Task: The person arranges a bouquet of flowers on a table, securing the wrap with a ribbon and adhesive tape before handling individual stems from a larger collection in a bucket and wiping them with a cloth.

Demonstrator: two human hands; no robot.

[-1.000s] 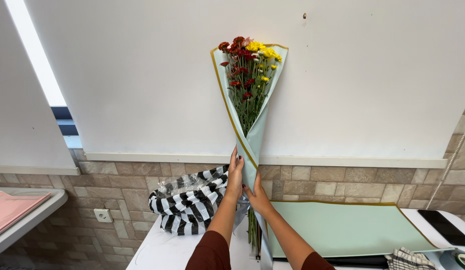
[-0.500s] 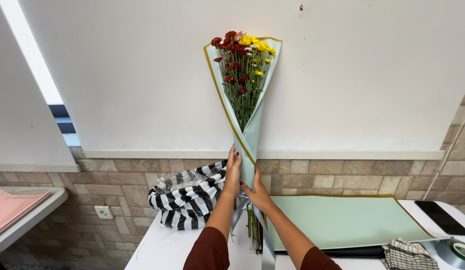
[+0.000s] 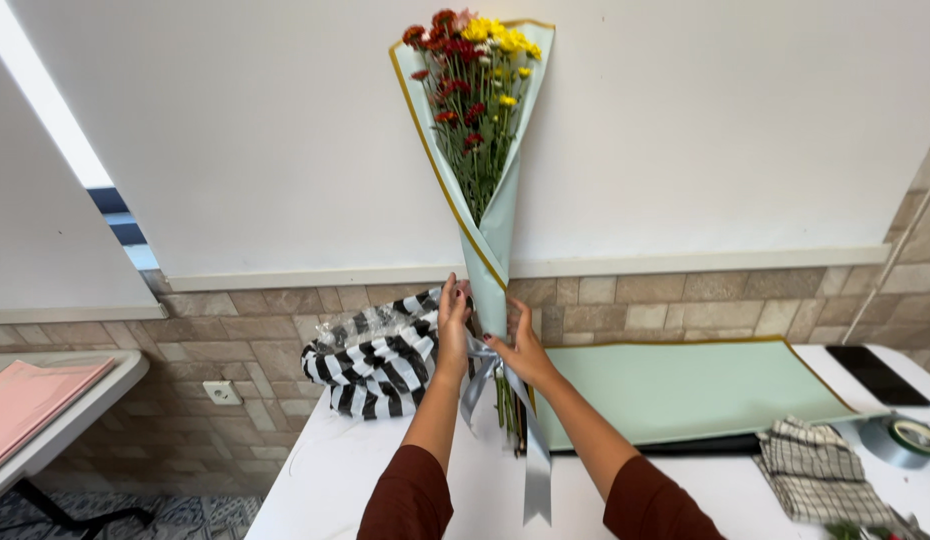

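Since the earlier frames the bouquet (image 3: 477, 130) sits higher and a little further left in the head view, its blooms now close to the top edge, while both hands keep their grip at its neck. In this single head view, the left hand (image 3: 452, 327) is wrapped around the left side of the narrow base of the pale green wrapping, fingers closed on the paper, and the right hand (image 3: 522, 345) clasps the same neck from the right, slightly lower, thumb and fingers pinched on it. The bouquet rises straight up from between the two hands, upright against the white wall, red and yellow flowers fanning out well above the fingertips. A silver ribbon (image 3: 534, 450) is tied just below the hands and trails down between the forearms, beside the green stems (image 3: 507, 410) that hang under the right hand. Just left of the left hand lies a black-and-white striped bundle (image 3: 370, 360) on the white table (image 3: 325, 480). To the right of the right hand a sheet of pale green paper (image 3: 685, 390) lies flat, and further right a checked cloth (image 3: 805, 470), a tape roll (image 3: 910, 438) and a dark phone (image 3: 877, 375).
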